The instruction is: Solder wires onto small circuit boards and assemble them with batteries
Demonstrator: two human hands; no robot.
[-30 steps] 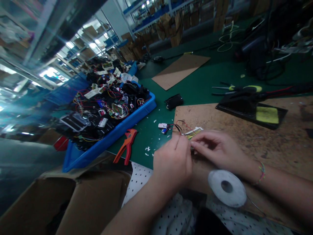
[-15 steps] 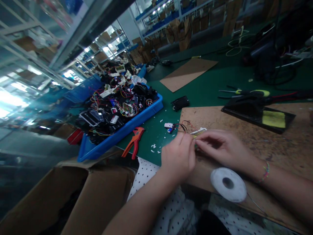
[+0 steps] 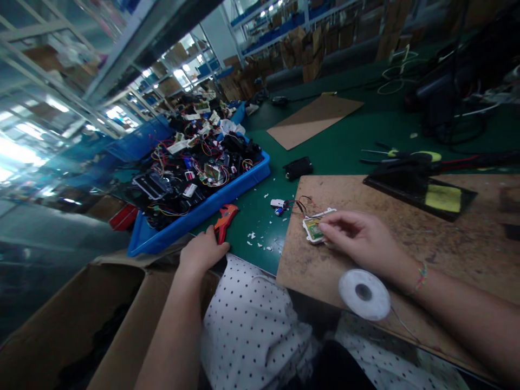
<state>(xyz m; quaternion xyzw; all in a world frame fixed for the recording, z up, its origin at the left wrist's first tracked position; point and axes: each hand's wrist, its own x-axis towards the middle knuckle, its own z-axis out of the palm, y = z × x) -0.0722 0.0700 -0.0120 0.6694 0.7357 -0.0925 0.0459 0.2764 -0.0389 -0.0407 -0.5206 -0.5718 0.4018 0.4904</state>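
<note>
On the left, my left hand [image 3: 204, 250] has its fingers and thumb closed round the handles of a red-orange wire stripper [image 3: 225, 221], covering most of them. The tool lies at the table edge beside a blue bin. My right hand [image 3: 359, 235] is pinched at the right side of a small green circuit board [image 3: 314, 228] in a white frame, resting on a brown work board. Whether a thin wire is between those fingertips is hidden. Red and black leads run from the circuit board to a white connector [image 3: 278, 203] and a small blue part [image 3: 279, 211].
A blue bin [image 3: 203, 208] heaped with wired electronics stands left. A solder spool [image 3: 364, 294] lies at the front of the brown work board [image 3: 406, 238]. Further back are a black holder with a yellow sponge [image 3: 442, 198], pliers [image 3: 422, 156], a black case [image 3: 298, 168] and cardboard [image 3: 317, 120].
My left hand has left the circuit board and moved left onto the wire stripper. The circuit board now shows, with my right hand still at it. The view has shifted slightly.
</note>
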